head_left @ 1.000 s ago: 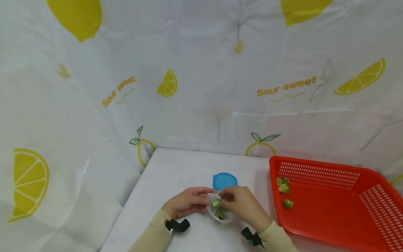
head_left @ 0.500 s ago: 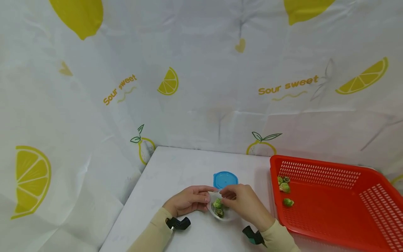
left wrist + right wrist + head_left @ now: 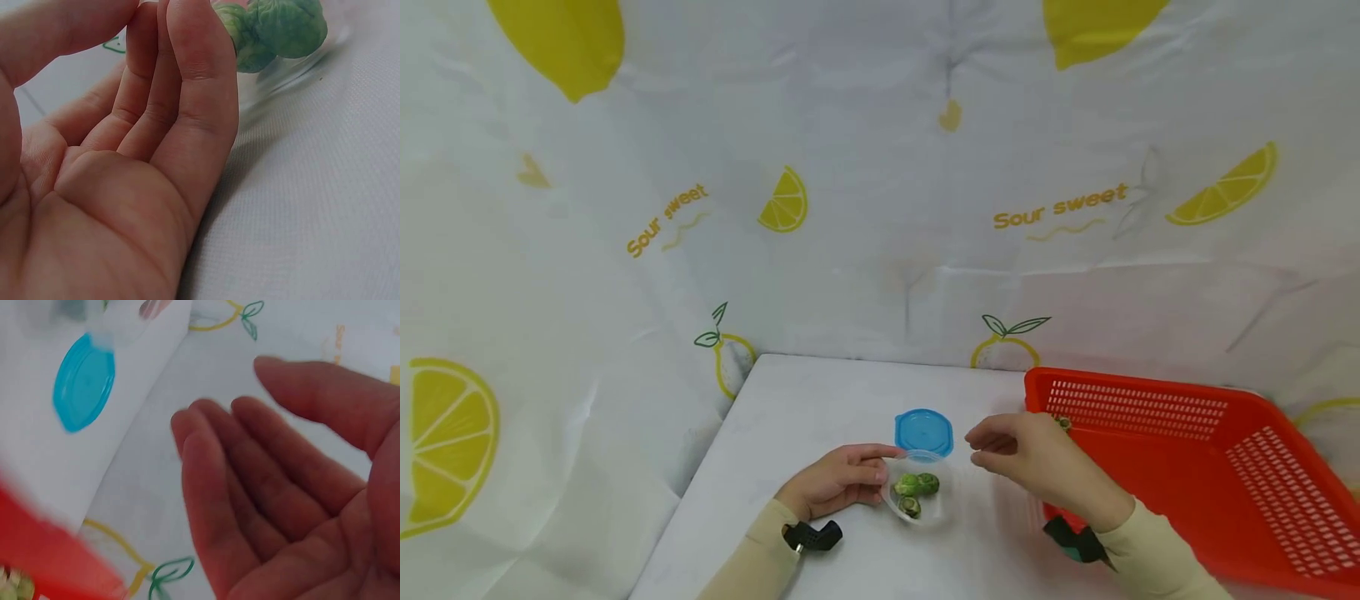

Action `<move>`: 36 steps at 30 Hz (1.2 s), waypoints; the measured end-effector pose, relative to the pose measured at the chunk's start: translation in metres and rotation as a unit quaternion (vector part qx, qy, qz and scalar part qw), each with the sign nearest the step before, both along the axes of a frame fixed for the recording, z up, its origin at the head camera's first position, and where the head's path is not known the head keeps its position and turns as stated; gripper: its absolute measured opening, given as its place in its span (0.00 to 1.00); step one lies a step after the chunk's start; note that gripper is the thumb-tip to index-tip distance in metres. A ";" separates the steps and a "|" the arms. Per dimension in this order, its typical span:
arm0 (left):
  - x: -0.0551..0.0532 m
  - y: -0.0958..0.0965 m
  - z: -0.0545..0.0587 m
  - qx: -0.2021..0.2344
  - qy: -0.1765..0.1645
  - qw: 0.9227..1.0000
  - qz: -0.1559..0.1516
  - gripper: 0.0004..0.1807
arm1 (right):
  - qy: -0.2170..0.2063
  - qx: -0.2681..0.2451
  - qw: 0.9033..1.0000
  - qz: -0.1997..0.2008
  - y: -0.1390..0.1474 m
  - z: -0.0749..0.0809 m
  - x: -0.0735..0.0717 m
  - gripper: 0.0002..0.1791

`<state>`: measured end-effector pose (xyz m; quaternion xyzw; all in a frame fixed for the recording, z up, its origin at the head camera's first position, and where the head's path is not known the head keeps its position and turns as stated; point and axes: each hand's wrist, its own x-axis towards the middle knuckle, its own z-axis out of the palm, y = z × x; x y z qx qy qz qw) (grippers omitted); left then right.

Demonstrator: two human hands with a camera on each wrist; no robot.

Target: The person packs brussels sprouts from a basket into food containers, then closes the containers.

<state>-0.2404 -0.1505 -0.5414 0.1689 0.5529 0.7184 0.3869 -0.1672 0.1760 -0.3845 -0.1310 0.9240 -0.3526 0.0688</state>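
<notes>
Three Brussels sprouts (image 3: pixel 907 485) lie together in a small clear plastic bowl (image 3: pixel 937 508) on the white table. My left hand (image 3: pixel 842 479) rests at the bowl's left side, its fingers against the wall and the index finger reaching along the rim. In the left wrist view, two green sprouts (image 3: pixel 290 28) show past the fingers. Between the bowl and a red basket (image 3: pixel 1157 492), my right hand (image 3: pixel 1037 458) hangs in the air, fingers softly bent and holding nothing. A blue lid (image 3: pixel 924 433) lies flat just behind the bowl.
The basket, with slotted sides, stands at the right of the table. A sprout (image 3: pixel 1062 423) shows at its back left; the right hand and forearm hide part of the basket. A lemon-print sheet (image 3: pixel 865 233) hangs behind and to the left.
My right hand has let go of a sprout in the bowl and moved right, up to the basket's left edge. The left hand stays at the bowl. The head view has shifted slightly.
</notes>
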 end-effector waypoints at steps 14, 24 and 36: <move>0.002 -0.001 0.003 0.008 -0.007 1.000 0.000 0.31 | -0.056 0.042 0.997 0.009 0.122 -0.006 -0.039 0.17; 0.003 0.000 0.003 0.016 -0.007 1.000 -0.007 0.31 | -0.134 0.020 0.990 0.041 0.155 -0.040 -0.055 0.15; 0.003 0.000 0.003 0.019 -0.010 1.000 -0.005 0.29 | -0.164 0.023 0.984 0.066 0.155 -0.060 -0.059 0.15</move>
